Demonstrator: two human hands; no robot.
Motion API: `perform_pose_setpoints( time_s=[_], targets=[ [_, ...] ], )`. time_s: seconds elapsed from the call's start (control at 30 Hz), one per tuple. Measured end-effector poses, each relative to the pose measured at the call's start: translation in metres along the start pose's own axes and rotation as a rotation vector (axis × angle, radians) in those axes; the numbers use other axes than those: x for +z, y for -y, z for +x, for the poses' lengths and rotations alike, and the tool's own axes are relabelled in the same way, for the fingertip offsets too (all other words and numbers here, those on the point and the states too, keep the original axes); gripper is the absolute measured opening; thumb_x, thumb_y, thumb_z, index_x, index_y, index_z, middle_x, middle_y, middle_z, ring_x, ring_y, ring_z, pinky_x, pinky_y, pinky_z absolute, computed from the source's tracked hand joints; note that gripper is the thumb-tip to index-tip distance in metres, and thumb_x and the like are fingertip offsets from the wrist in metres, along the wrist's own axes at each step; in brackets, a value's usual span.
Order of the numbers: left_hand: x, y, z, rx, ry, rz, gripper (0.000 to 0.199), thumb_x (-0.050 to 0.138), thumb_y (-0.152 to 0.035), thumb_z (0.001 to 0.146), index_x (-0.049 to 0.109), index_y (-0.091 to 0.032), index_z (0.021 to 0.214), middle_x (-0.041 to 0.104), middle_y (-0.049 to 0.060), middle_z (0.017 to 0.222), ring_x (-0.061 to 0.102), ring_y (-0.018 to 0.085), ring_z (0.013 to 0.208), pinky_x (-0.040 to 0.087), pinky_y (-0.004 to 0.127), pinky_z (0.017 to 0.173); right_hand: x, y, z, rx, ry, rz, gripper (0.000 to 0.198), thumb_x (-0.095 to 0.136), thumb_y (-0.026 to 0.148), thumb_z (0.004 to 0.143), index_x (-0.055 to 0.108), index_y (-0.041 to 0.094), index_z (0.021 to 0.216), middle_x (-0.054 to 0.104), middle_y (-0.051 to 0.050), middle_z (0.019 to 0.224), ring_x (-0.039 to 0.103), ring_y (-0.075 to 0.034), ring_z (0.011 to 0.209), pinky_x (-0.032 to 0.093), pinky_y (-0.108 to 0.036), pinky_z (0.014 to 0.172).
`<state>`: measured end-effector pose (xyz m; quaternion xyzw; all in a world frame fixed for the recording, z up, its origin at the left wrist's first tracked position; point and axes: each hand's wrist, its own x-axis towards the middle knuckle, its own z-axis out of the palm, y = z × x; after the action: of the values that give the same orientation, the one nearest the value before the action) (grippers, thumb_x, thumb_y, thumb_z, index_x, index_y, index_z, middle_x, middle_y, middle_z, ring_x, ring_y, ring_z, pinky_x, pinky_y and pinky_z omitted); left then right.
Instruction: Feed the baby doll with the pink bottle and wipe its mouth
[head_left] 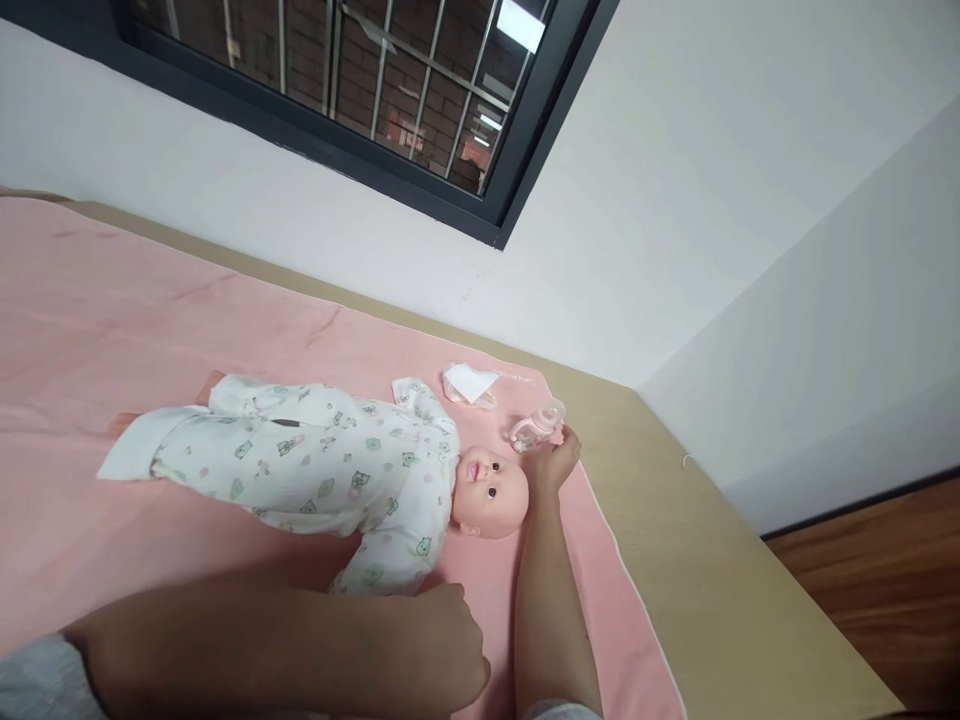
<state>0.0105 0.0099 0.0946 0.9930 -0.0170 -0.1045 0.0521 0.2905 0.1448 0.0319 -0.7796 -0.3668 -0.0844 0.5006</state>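
Observation:
A baby doll (pixel 300 450) in white printed clothes lies on its back on a pink blanket (pixel 172 300), head toward the right. Just past its head, my right hand (pixel 553 458) has its fingers closed around the near side of a clear pink baby bottle (pixel 534 428), which lies tilted low over the blanket. My left hand (pixel 446 645) is curled into a fist beside the doll's near sleeve. Nothing shows in that fist, though its palm side is hidden.
A small clear packet with a white top (pixel 469 384) lies near the doll's far arm. The wooden tabletop (pixel 660 480) shows beyond the blanket's edge. White walls (pixel 637 180) and a dark-framed barred window (pixel 330 130) bound the far side. A brown wood panel (pixel 885 580) stands at right.

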Motion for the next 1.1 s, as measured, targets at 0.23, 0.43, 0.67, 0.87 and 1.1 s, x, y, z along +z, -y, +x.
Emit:
perform_pose_setpoints(
  time_s=[0.23, 0.43, 0.67, 0.87, 1.1],
  targets=[
    [0.008, 0.004, -0.002, 0.020, -0.050, 0.013, 0.014, 0.060, -0.035, 0.082, 0.065, -0.022, 0.081, 0.072, 0.006, 0.076, 0.063, 0.023, 0.056, 0.045, 0.039, 0.051, -0.007, 0.029, 0.008, -0.119, -0.096, 0.249, 0.051, 0.036, 0.046, 0.091, 0.051, 0.012, 0.125, 0.054, -0.018, 0.130, 0.050, -0.024, 0.123, 0.037, -0.040, 0.108],
    [0.020, 0.010, -0.004, 0.072, -0.153, 0.059, 0.020, 0.066, -0.042, 0.077, 0.063, -0.023, 0.078, 0.069, 0.004, 0.067, 0.059, 0.021, 0.049, 0.039, 0.037, 0.045, -0.009, 0.039, 0.008, -0.095, 0.102, 0.305, 0.079, 0.054, 0.060, 0.081, 0.040, 0.011, 0.140, 0.051, -0.019, 0.136, 0.048, -0.028, 0.127, 0.040, -0.041, 0.104],
    [0.025, 0.016, -0.009, 0.111, -0.273, 0.132, 0.034, 0.085, -0.044, 0.062, 0.063, -0.023, 0.077, 0.069, 0.000, 0.064, 0.056, 0.018, 0.047, 0.036, 0.033, 0.049, -0.007, 0.035, 0.011, -0.071, 0.127, 0.244, 0.083, 0.069, 0.057, 0.069, 0.046, 0.012, 0.135, 0.055, -0.017, 0.132, 0.052, -0.030, 0.119, 0.042, -0.042, 0.101],
    [-0.009, 0.026, -0.023, 0.154, -0.307, 0.105, 0.029, 0.077, -0.044, 0.076, 0.066, -0.022, 0.093, 0.071, 0.000, 0.077, 0.062, 0.019, 0.063, 0.044, 0.035, 0.062, -0.008, 0.036, 0.012, -0.041, 0.129, 0.273, 0.069, 0.068, 0.051, 0.069, 0.055, 0.015, 0.126, 0.061, -0.015, 0.124, 0.058, -0.026, 0.108, 0.046, -0.040, 0.096],
    [-0.037, 0.061, -0.048, 0.051, -0.500, 0.051, 0.019, 0.064, -0.028, 0.089, 0.065, -0.020, 0.105, 0.072, 0.004, 0.098, 0.065, 0.020, 0.089, 0.046, 0.032, 0.083, -0.020, 0.061, 0.012, 0.055, 0.126, 0.417, 0.069, 0.071, 0.045, 0.066, 0.055, 0.016, 0.126, 0.062, -0.012, 0.124, 0.062, -0.022, 0.105, 0.051, -0.036, 0.091]
  ],
)
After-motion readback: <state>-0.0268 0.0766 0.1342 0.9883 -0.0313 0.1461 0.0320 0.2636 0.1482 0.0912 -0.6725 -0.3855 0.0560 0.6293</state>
